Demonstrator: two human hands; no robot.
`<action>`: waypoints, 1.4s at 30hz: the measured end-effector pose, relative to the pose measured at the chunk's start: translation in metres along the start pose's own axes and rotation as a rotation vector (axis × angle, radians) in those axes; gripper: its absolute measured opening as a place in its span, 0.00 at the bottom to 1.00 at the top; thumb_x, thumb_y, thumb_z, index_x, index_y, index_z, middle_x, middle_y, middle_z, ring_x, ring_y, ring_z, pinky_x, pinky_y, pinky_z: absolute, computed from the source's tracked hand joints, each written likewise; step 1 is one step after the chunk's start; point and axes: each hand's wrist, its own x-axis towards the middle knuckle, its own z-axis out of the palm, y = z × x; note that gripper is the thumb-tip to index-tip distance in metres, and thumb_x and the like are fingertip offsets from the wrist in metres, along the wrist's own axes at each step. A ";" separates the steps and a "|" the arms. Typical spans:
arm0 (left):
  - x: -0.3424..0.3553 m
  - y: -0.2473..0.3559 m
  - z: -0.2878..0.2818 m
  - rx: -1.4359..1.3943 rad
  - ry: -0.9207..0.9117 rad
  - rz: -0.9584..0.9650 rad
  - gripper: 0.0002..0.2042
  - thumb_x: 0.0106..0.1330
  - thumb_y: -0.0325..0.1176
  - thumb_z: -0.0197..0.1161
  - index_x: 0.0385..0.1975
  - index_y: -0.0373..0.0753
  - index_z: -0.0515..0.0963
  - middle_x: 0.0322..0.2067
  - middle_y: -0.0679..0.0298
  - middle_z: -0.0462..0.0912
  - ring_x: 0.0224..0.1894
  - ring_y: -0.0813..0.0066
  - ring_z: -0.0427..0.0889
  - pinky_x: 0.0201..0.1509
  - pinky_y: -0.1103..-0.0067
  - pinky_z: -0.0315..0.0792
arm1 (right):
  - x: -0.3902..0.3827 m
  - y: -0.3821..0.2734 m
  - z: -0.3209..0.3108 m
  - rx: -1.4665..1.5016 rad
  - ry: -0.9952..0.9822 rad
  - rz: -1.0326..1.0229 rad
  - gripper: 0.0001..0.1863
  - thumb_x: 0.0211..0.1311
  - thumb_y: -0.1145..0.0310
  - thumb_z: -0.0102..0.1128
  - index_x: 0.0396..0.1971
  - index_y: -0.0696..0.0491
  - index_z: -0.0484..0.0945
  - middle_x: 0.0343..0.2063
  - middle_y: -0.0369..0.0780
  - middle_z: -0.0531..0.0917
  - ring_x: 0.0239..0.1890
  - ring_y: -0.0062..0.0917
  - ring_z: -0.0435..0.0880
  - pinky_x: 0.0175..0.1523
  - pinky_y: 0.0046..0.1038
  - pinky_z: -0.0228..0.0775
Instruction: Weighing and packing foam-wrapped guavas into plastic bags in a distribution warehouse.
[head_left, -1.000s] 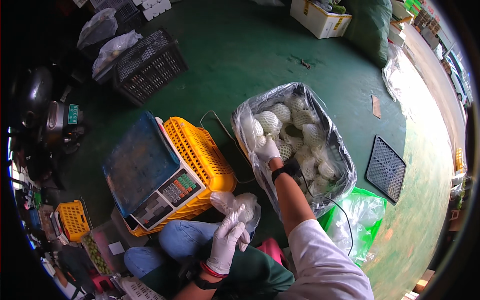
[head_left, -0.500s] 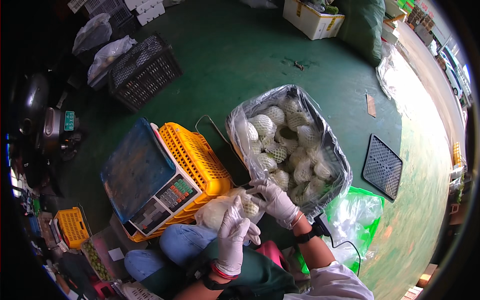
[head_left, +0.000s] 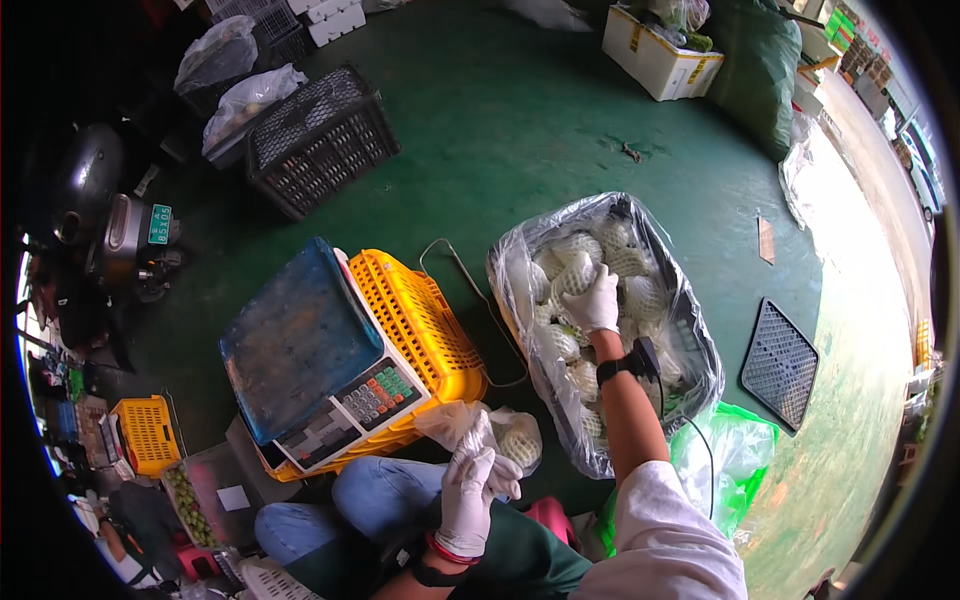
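Note:
My left hand [head_left: 468,505], in a white glove, is closed on the gathered top of a clear plastic bag [head_left: 448,425]. A round fruit in a white foam net [head_left: 519,444] rests in the bag. My right hand [head_left: 597,303], also gloved, reaches into a crate lined with clear plastic [head_left: 706,372]. Its fingers are curled round a pale fruit in a foam net [head_left: 573,274] among several others like it. My right hand and forearm hide part of the crate's contents.
Left of the crate, a scale with a blue platform [head_left: 300,340] sits beside stacked yellow crates [head_left: 415,325]. A bright green crate [head_left: 765,432] holding plastic bags is at the right. A black crate [head_left: 320,140], a white foam box [head_left: 655,65] and a flat black grid [head_left: 780,364] lie farther out.
My right hand has moved from beside the bag into the lined crate and taken hold of a netted fruit. My left hand stays on the bag. The whole view has shifted slightly.

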 end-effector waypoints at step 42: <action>-0.095 0.212 0.042 0.191 -0.493 0.440 0.25 0.69 0.29 0.49 0.66 0.35 0.58 0.23 0.62 0.76 0.17 0.81 0.69 0.24 0.86 0.68 | -0.139 -0.187 -0.108 1.135 -0.554 -0.116 0.27 0.48 0.74 0.69 0.49 0.61 0.68 0.37 0.40 0.79 0.39 0.23 0.79 0.45 0.23 0.73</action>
